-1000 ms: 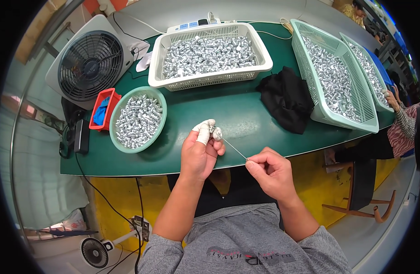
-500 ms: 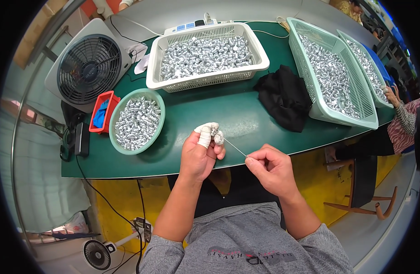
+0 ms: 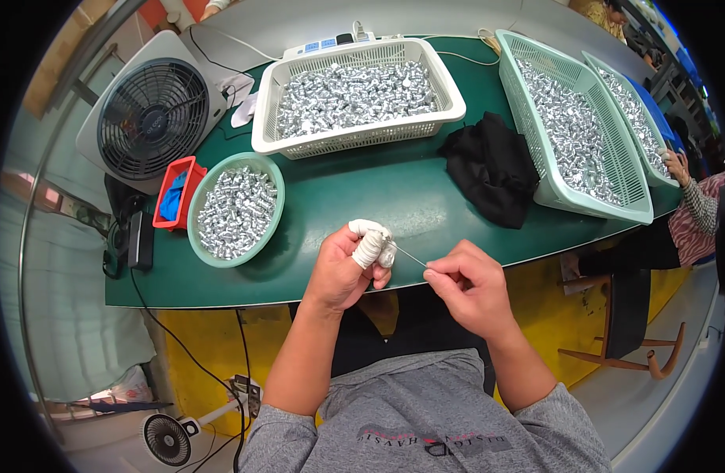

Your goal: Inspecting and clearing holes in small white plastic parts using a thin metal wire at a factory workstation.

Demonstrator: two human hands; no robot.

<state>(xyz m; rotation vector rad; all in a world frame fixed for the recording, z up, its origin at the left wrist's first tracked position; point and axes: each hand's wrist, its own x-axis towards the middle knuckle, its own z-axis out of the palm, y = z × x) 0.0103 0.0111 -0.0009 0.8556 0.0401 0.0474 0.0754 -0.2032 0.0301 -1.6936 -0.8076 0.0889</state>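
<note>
My left hand [image 3: 340,270] is raised above the table's near edge, with white wrappings [image 3: 368,249] on several fingers. Its thumb and fingers are pinched around a small silver metal part, mostly hidden by the wrapped fingertips. To the right, my right hand [image 3: 471,285] pinches a thin metal rod [image 3: 410,257] between thumb and forefinger. The rod's far end meets the part at my left fingertips; whether it goes inside cannot be made out. Left of my hands stands a round green basket [image 3: 279,211] full of small silver metal parts [image 3: 234,213].
On the green table [image 3: 339,185] stand a white basket [image 3: 354,139] and green baskets [image 3: 536,150] of silver parts. A black cloth [image 3: 492,169] lies at right, a red bin [image 3: 190,193] and a fan [image 3: 153,118] at left. At far right, another person's hand [image 3: 678,165] touches a basket.
My left hand has turned slightly and its fingertips have come lower and a little to the right. Less of the rod shows between my hands.
</note>
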